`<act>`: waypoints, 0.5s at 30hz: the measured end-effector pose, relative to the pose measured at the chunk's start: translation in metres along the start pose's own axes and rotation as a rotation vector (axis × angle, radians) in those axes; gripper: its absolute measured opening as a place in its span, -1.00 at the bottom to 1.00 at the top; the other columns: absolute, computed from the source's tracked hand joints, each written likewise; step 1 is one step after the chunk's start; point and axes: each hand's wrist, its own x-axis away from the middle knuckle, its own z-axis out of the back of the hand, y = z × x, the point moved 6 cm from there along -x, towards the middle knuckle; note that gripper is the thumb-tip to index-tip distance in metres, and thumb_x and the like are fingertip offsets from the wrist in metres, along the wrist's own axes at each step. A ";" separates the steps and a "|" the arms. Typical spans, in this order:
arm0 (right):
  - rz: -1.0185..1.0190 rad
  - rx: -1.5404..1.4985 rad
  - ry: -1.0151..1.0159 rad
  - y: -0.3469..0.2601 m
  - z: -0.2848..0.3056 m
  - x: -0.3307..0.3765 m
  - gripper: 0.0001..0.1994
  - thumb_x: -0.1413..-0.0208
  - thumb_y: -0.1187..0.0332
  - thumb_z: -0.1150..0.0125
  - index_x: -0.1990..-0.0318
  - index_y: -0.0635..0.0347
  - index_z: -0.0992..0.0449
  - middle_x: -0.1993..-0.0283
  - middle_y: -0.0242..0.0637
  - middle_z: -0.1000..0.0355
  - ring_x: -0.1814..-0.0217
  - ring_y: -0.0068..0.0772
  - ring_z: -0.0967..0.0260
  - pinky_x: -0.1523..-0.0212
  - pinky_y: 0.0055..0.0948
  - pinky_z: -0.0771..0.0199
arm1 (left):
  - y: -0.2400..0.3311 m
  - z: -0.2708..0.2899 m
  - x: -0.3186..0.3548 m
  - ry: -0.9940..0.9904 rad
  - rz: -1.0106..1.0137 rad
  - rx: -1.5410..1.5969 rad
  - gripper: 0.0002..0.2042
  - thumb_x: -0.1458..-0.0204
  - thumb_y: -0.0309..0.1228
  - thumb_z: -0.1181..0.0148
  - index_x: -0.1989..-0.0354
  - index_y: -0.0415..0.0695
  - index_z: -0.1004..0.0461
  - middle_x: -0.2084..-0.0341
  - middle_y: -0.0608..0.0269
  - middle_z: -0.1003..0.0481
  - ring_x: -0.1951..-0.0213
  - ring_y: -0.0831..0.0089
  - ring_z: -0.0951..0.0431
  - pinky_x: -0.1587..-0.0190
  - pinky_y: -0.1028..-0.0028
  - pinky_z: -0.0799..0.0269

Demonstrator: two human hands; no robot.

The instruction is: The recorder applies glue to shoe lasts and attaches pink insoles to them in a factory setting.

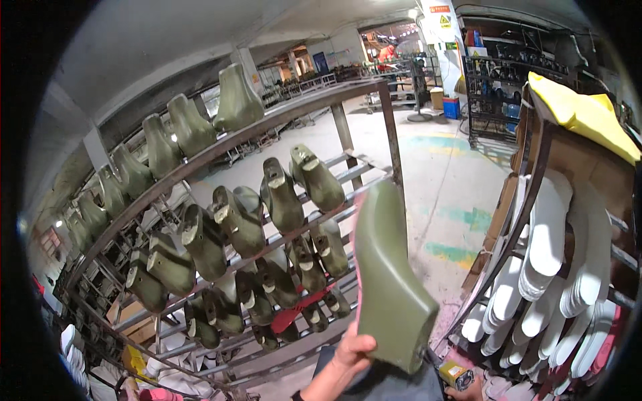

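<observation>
My left hand (352, 350) grips a green shoe last (388, 281) near its heel end, thumb on the side. The last is held upright, toe pointing up. A thin pink insole (357, 267) lies along its left side, seen only edge-on. At the lower edge, my right hand (471, 390) is wrapped round a yellow-and-black handheld tool (456, 375), whose front end is close to the last's heel. Much of that hand and tool is hidden or cut off, and I cannot tell if the tool touches the last.
A metal rack (294, 115) with rows of green lasts (242, 224) stands at the left. White insoles (548, 234) hang in stacks on a rack at the right, with yellow material (582, 112) on top. A blue box (452, 107) sits on the floor (435, 180) farther back.
</observation>
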 end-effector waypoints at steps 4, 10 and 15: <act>-0.052 0.035 0.022 0.001 0.012 0.006 -0.39 0.29 0.44 -0.44 -0.01 0.33 -0.32 0.24 -0.24 -0.40 0.20 -0.29 -0.40 0.16 -0.34 -0.45 | 0.080 -0.082 -0.072 -0.144 -0.220 -0.023 -0.21 0.23 -0.05 -0.37 -0.20 -0.15 -0.24 -0.02 0.09 -0.41 -0.04 0.21 -0.45 -0.08 0.13 -0.42; -0.436 -0.331 0.150 -0.035 0.018 0.033 -0.47 0.20 0.61 -0.29 -0.04 0.23 -0.32 0.40 -0.30 -0.38 0.56 -0.47 -0.35 0.60 -0.49 -0.35 | 0.182 -0.164 -0.164 -0.445 -0.252 0.106 -0.34 0.05 0.18 -0.13 -0.07 -0.11 -0.33 0.15 0.11 -0.46 0.40 0.36 -0.51 0.57 0.52 -0.48; -0.509 -0.311 0.013 -0.008 0.012 0.033 -0.51 0.19 0.64 -0.26 0.02 0.18 -0.34 0.53 -0.38 -0.35 0.67 -0.53 -0.29 0.70 -0.50 -0.27 | 0.246 -0.179 -0.213 -0.312 -0.306 0.281 -0.30 0.11 0.11 -0.28 0.06 -0.31 -0.27 0.30 0.06 -0.38 0.57 0.52 -0.28 0.67 0.61 -0.09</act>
